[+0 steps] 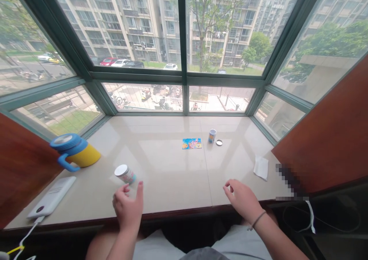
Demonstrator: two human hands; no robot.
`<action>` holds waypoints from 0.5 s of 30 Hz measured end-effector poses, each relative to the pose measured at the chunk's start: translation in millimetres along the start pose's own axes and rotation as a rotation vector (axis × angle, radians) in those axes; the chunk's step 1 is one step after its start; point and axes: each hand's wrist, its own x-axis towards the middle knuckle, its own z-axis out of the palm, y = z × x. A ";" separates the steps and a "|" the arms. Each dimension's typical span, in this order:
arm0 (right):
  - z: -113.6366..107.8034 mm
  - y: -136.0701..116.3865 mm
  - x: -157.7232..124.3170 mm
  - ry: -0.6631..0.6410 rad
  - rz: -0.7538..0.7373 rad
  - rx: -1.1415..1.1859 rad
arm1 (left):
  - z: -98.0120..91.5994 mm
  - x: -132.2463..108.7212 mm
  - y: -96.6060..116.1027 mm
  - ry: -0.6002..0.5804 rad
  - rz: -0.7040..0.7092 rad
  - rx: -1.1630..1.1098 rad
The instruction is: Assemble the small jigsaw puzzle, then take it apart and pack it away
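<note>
My left hand [128,208] hovers over the stone sill [169,191] with its fingers apart, just below a small can [125,174]. The can has a white end and a colourful label, and it lies on its side. My right hand [240,198] rests near the sill's front edge with its fingers curled, and whatever is at the fingertips is hidden. Farther back, a second small can [212,135] stands upright beside a round metal lid [219,142]. A bright cartoon-printed card [192,143] lies flat to its left. A white paper tissue [261,167] lies to the right.
A blue-and-yellow lidded mug [75,152] stands at the left, with a white power bank [51,197] and its cable near the front edge. Reddish-brown wood panels [327,122] flank the sill, and large windows rise behind it.
</note>
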 end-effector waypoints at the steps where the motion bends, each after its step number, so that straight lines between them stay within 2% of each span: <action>1: -4.0 1.4 11.9 0.021 -0.019 -0.011 | 4.5 -16.1 7.1 -0.020 0.089 -0.020; 4: -13.7 3.5 54.7 0.048 -0.083 -0.050 | 25.4 -55.6 23.7 -0.267 0.412 -0.050; 6: -18.1 3.5 87.1 0.064 -0.101 -0.083 | 40.6 -72.7 30.1 -0.365 0.556 -0.011; 7: -19.9 3.3 103.8 0.056 -0.097 -0.097 | 47.3 -78.6 32.0 -0.377 0.590 0.021; 10: -24.2 2.3 153.3 0.055 -0.076 -0.129 | 61.1 -89.1 33.7 -0.305 0.644 0.138; 15: -24.9 0.6 223.6 0.025 -0.063 -0.177 | 65.0 -93.3 32.4 -0.264 0.716 0.188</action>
